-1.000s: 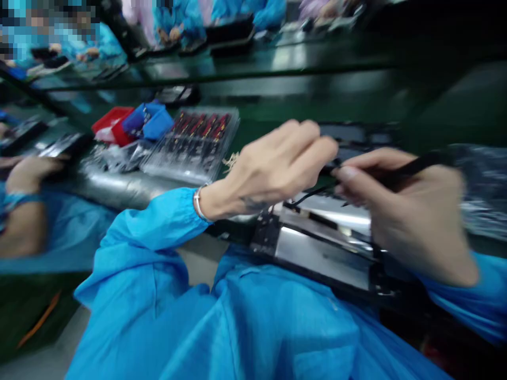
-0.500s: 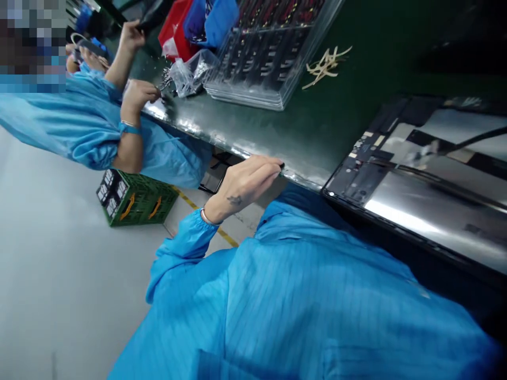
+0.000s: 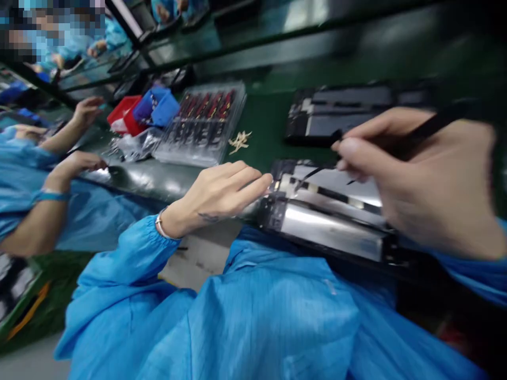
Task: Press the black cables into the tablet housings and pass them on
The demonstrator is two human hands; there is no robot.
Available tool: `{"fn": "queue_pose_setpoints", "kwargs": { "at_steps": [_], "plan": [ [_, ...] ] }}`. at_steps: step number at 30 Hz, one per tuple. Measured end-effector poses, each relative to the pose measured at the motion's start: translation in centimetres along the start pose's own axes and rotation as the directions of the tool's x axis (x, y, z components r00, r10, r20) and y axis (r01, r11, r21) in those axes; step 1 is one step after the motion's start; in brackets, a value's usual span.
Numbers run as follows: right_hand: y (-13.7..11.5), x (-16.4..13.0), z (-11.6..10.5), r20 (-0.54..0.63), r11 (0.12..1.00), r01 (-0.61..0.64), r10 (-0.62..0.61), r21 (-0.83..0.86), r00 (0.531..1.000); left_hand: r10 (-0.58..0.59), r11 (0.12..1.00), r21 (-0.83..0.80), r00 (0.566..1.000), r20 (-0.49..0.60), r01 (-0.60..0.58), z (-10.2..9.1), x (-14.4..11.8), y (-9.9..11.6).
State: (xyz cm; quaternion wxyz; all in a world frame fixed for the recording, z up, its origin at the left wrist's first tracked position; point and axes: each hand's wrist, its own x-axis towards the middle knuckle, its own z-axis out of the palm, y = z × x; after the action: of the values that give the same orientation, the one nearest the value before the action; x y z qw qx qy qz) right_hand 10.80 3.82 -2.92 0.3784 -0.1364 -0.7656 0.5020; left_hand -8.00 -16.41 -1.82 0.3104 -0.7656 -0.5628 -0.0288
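Observation:
An opened tablet-like device [image 3: 328,224] with silvery plates and dark circuit parts lies at the bench edge in front of me. My left hand [image 3: 224,192] is at its left end, fingers bent and closed, fingertips by the circuit parts; whatever they pinch is too small to make out. Above the device's right side, my right hand [image 3: 428,174] grips black tweezers [image 3: 439,124] between thumb and fingers. A thin dark strip [image 3: 311,176] stretches from near those fingertips down to the device; blur hides whether it is a tweezer tip or a cable.
Behind lies a second opened device [image 3: 344,113]. Pale strips [image 3: 240,141] lie left of it, beside stacked clear trays [image 3: 194,150] of parts. Further left are a red bin [image 3: 125,113], a blue bin [image 3: 158,108] and a plastic bag [image 3: 138,145]. A co-worker's hands [image 3: 77,161] work at far left.
The view has swung right and levelled. My right hand with the tweezers has come into view over the device. My left hand has moved from the bench edge to the device's left end.

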Motion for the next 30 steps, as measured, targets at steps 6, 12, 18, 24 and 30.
{"fn": "queue_pose_setpoints", "kwargs": {
  "at_steps": [6, 12, 18, 24, 30],
  "plan": [
    [-0.4, 0.9, 0.0, -0.102, 0.998, 0.051, -0.046, 0.039, 0.994, -0.003, 1.0, 0.007, 0.983, -0.185, 0.004, 1.9, 9.3, -0.6],
    [0.2, 1.7, -0.8, -0.092, 0.996, 0.055, -0.048, 0.071, 0.995, -0.253, 0.918, -0.357, 0.949, -0.188, 0.174, 2.7, 10.1, -1.1],
    [1.5, 2.5, -0.8, 0.072, 0.999, 0.041, -0.041, -0.005, 0.997, -0.577, 0.221, -0.909, 0.799, 0.17, 0.354, 2.6, 10.3, -1.5],
    [2.0, 2.1, -0.6, 0.033, 0.995, 0.096, -0.095, -0.018, 0.995, -0.557, 0.026, -0.927, 0.775, 0.297, 0.374, 3.2, 10.2, -0.6],
    [1.1, 1.6, -3.8, 0.004, 0.971, 0.106, -0.108, -0.214, 0.994, -0.379, 0.287, -0.857, 0.872, 0.308, 0.427, 4.0, 7.6, -2.0]
  ]
}}
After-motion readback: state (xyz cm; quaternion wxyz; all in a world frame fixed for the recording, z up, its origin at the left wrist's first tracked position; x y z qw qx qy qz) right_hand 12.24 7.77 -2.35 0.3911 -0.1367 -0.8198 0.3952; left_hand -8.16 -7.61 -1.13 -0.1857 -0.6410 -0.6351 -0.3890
